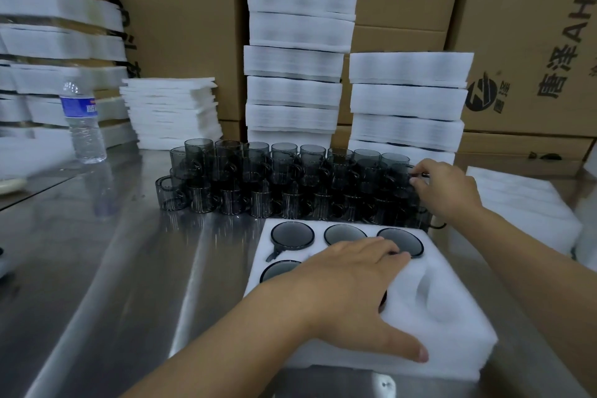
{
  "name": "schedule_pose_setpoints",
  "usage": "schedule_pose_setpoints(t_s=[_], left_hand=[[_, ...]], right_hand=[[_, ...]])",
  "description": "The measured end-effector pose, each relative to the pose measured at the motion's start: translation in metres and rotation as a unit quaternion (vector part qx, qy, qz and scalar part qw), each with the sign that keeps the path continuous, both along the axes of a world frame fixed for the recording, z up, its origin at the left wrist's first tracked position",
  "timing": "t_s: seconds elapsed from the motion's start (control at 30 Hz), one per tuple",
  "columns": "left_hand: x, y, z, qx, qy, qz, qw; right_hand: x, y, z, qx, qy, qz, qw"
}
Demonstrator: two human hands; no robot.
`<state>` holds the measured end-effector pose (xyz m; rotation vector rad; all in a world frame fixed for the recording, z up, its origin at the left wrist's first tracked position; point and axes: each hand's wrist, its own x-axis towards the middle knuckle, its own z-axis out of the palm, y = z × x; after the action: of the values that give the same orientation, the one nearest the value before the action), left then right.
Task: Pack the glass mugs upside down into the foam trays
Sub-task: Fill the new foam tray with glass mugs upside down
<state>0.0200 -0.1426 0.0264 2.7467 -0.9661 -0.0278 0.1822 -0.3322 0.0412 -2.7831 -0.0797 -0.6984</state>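
we're looking at a warehouse packing station here: printed cardboard cartons (181, 26) are towering wall-high from ten round to two o'clock, white foam trays (295, 64) are sitting in columns at twelve and one, and rows of smoky glass mugs (290, 184) are standing on a stainless steel table (97, 252) at seven.

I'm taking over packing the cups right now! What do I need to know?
Left hand: flat on the white foam tray, fingers straight, covering the front middle slot.
Right hand: fingers pinch a smoky grey glass mug at the right end of the loose mug cluster.
Done: four mugs sit upside down in the tray; a dark edge under the left hand hints at a fifth.
Left: the front right slot is empty; many mugs wait on the steel table.
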Motion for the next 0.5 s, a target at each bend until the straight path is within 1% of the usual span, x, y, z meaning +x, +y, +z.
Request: schedule_pose_setpoints(t_s=[0.1,0.2,0.27,0.4,0.5], left_hand=[[-0.001,0.001,0.002,-0.013,0.0,0.004,1.0],[-0.001,0.005,0.004,-0.032,0.007,0.017,0.999],[-0.001,0.007,0.004,-0.043,0.012,0.034,0.998],[0.0,0.011,0.006,-0.037,0.011,0.057,0.998],[0.001,0.013,0.008,-0.049,0.009,0.076,0.996]], right_hand=[[-0.006,-0.003,0.0,0.004,-0.028,-0.003,1.0],[-0.015,-0.008,0.002,0.027,-0.067,0.01,0.997],[-0.023,-0.01,0.006,0.051,-0.084,0.022,0.995],[-0.045,-0.009,0.011,0.104,-0.13,0.071,0.983],[-0.063,0.001,0.013,0.17,-0.148,0.122,0.967]])
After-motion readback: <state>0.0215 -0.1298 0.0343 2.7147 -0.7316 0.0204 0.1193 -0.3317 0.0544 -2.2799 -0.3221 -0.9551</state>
